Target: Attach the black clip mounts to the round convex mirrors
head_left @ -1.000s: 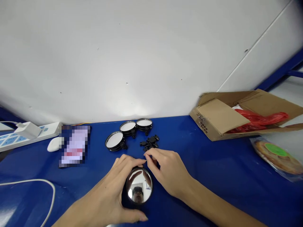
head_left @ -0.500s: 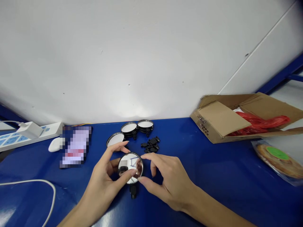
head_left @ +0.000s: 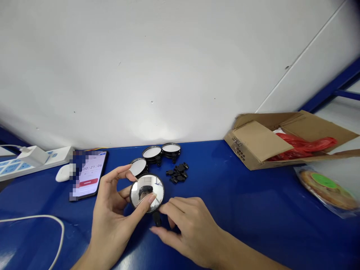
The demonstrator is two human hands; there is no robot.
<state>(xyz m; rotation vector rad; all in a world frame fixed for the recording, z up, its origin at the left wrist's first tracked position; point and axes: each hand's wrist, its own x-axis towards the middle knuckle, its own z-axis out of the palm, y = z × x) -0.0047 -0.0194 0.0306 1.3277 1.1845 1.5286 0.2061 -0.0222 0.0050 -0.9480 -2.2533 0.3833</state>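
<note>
My left hand (head_left: pixel 114 212) grips a round convex mirror (head_left: pixel 146 193) by its black rim, with the glass facing up toward me. A short black stem (head_left: pixel 156 219) sticks out below the mirror, and the fingers of my right hand (head_left: pixel 189 225) close around it. Behind them, several similar mirrors (head_left: pixel 152 154) lie in stacks with their white-backed faces up. Next to those is a heap of small black plastic parts (head_left: pixel 177 173), which neither hand touches.
A phone (head_left: pixel 88 174) showing a timer lies left of my hands on the blue table (head_left: pixel 239 210), near a white mouse (head_left: pixel 63 173), a power strip (head_left: pixel 33 161) and a white cable (head_left: pixel 36 219). A cardboard box (head_left: pixel 281 138) holding red plastic sits at the right, before a white wall.
The mirror has risen and moved left, tilting its face upward. My right hand has dropped from the rim to the stem. The phone screen now shows more clearly.
</note>
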